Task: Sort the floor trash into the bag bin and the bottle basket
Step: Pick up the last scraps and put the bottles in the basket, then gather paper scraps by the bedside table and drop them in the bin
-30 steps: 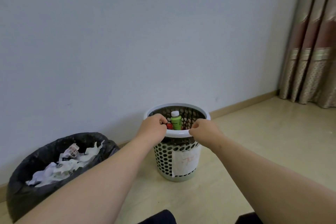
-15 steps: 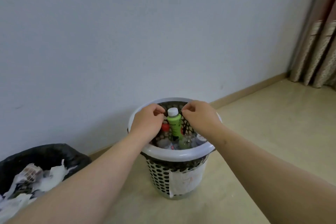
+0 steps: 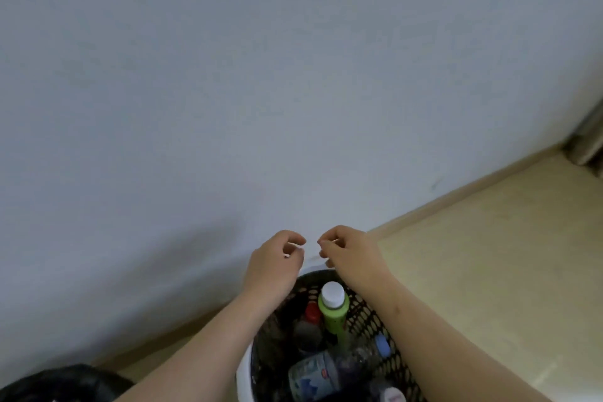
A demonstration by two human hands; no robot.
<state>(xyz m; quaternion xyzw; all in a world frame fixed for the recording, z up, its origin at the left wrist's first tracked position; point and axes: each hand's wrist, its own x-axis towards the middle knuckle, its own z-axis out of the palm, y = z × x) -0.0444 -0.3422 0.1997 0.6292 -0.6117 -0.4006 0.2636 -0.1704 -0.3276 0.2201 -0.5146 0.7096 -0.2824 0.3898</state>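
The bottle basket (image 3: pixel 243 375), white-rimmed with dark mesh walls, stands right below me against the wall. It holds a green bottle (image 3: pixel 332 310) with a white cap standing upright, a red-capped bottle (image 3: pixel 311 315) beside it and a clear bottle (image 3: pixel 313 375) lying across. My left hand (image 3: pixel 275 261) and my right hand (image 3: pixel 352 254) reach over the basket. Their fingers curl at its far rim, which they mostly hide. A corner of the black bag bin (image 3: pixel 65 383) shows at the bottom left.
A plain grey-blue wall (image 3: pixel 293 91) fills most of the view, very close ahead. Beige floor (image 3: pixel 489 271) with a skirting board runs to the right, and a curtain edge (image 3: pixel 590 147) shows at the far right.
My view has moved forward and over the basket, so the wall fills the frame. Both hands went from the near rim across to the far rim. The bag bin slid almost out of view.
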